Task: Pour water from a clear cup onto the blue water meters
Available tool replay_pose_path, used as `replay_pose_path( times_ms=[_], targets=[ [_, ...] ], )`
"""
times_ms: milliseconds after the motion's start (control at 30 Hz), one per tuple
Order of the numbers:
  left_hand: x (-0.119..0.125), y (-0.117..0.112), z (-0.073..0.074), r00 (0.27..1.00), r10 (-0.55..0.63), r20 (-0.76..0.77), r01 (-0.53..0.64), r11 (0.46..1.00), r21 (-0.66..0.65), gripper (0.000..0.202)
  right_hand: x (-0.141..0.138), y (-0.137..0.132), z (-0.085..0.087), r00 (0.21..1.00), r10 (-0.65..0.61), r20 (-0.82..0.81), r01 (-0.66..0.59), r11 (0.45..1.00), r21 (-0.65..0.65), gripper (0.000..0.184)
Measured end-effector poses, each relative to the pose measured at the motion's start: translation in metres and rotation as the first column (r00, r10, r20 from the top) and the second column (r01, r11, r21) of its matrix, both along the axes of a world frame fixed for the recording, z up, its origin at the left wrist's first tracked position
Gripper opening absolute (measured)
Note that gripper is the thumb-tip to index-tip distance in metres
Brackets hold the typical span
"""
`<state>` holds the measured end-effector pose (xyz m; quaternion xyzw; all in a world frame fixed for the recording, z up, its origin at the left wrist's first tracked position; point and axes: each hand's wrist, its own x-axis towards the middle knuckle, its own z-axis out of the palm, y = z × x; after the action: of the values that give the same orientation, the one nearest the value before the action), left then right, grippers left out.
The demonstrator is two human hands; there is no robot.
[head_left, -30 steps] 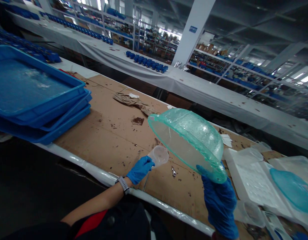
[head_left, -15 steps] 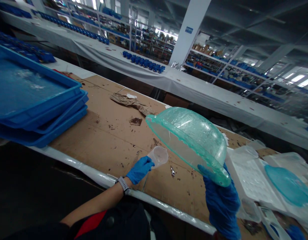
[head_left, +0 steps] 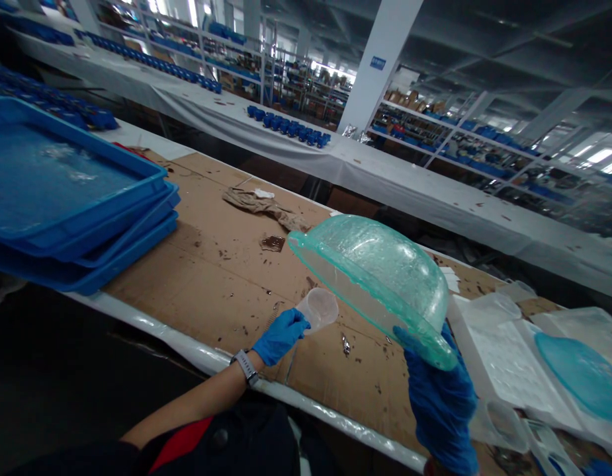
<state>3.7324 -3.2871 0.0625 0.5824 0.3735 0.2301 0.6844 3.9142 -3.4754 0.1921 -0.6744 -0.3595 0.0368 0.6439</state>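
My left hand (head_left: 282,336), in a blue glove, grips a small clear plastic cup (head_left: 319,311) above the cardboard-covered table. The cup tilts, its mouth facing right. In my blue-gloved right hand (head_left: 425,350) is a translucent green basin (head_left: 380,271), held by the lower right of its rim. The basin is tipped well over on its side, its opening turned down and left toward the cup, with a gap between the two. Part of my right hand is hidden behind the basin.
Stacked blue trays (head_left: 82,218) stand at the left. A brown cloth (head_left: 266,206) lies at the table's far side. On the right are a white tray (head_left: 514,363), a blue-green lid-like disc (head_left: 578,373) and clear containers (head_left: 504,423). Dark stains mark the cardboard (head_left: 206,277).
Both hands keep hold of the cup and the basin. The basin's position is nearly the same. The whole view has shifted slightly.
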Motion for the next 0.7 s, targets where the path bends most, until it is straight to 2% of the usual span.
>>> replay_pose_path(
  times_ms=[100,233,300,400,533,633,700],
  targets=[
    [0.000,0.001,0.006,1.000,0.007,0.012,-0.007,1.000,0.003,0.023,0.001,0.002,-0.006,0.999,0.035,-0.005,-0.035,0.999,0.005,0.040],
    [0.000,0.001,0.015,1.000,0.020,0.020,-0.019,1.000,-0.002,0.023,0.003,0.004,-0.026,0.992,-0.014,0.124,0.013,1.000,0.009,0.016],
    [0.000,0.002,0.018,1.000,0.020,0.019,-0.019,1.000,-0.006,0.024,0.005,0.004,-0.035,0.977,-0.034,0.211,0.043,0.998,-0.036,0.013],
    [0.000,0.003,0.020,1.000,0.017,0.014,-0.017,1.000,-0.017,0.025,0.007,0.004,-0.044,0.960,-0.053,0.274,0.076,0.995,-0.072,0.018],
    [0.001,0.002,0.021,0.999,0.025,0.024,-0.024,0.999,-0.042,0.025,0.008,0.002,-0.046,0.977,-0.072,0.203,0.076,0.997,-0.015,0.019],
    [0.001,0.001,0.021,0.999,0.037,0.032,-0.035,0.997,-0.064,0.023,0.009,0.000,-0.038,0.993,-0.060,0.104,0.058,0.998,0.021,0.021],
    [0.001,-0.001,0.023,0.998,0.050,0.024,-0.048,0.996,-0.079,0.022,0.010,0.001,-0.030,1.000,-0.022,0.018,0.022,1.000,0.020,0.029]
  ],
)
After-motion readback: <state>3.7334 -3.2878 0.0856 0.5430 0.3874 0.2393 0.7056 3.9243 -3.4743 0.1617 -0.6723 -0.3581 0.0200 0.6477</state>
